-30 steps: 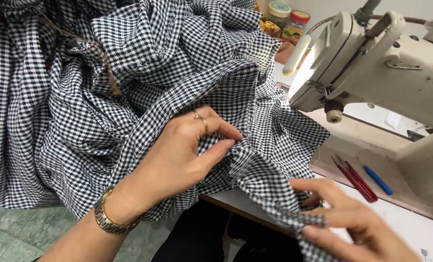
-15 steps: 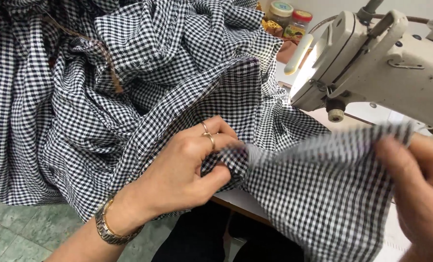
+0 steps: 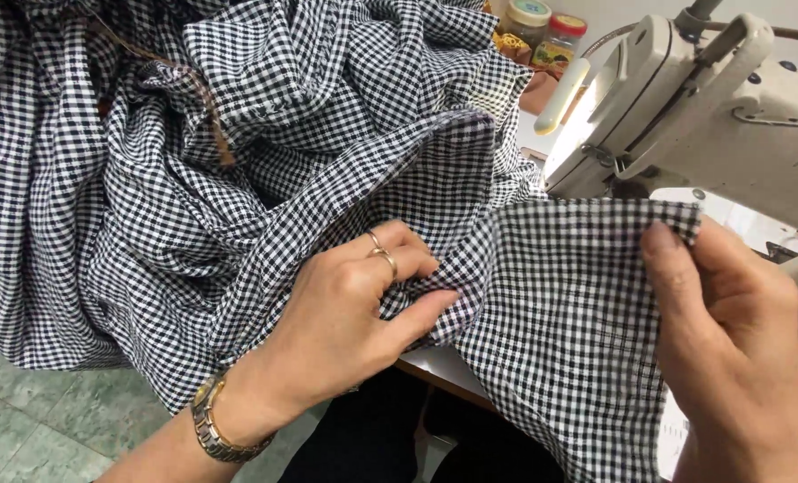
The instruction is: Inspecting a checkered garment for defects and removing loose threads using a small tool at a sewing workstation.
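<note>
**Gingham cloth pulled taut between two hands**

Black-and-white checked cotton [image 3: 327, 161], thin and crumpled, heaps over the bench's left side and spills past its front edge. The left hand [image 3: 354, 313] pinches a fold, fingers closed on it. The right hand [image 3: 730, 331] grips a flat panel's upper corner. A cream sewing machine [image 3: 712, 116] stands just behind; jars [image 3: 547, 31] sit at the back.

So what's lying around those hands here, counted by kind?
Checked fabric: 1, gripped by left hand and right hand
Sewing machine: 1
Jars: 2
Rings: 2
Wristwatch: 1
Total: 7
</note>
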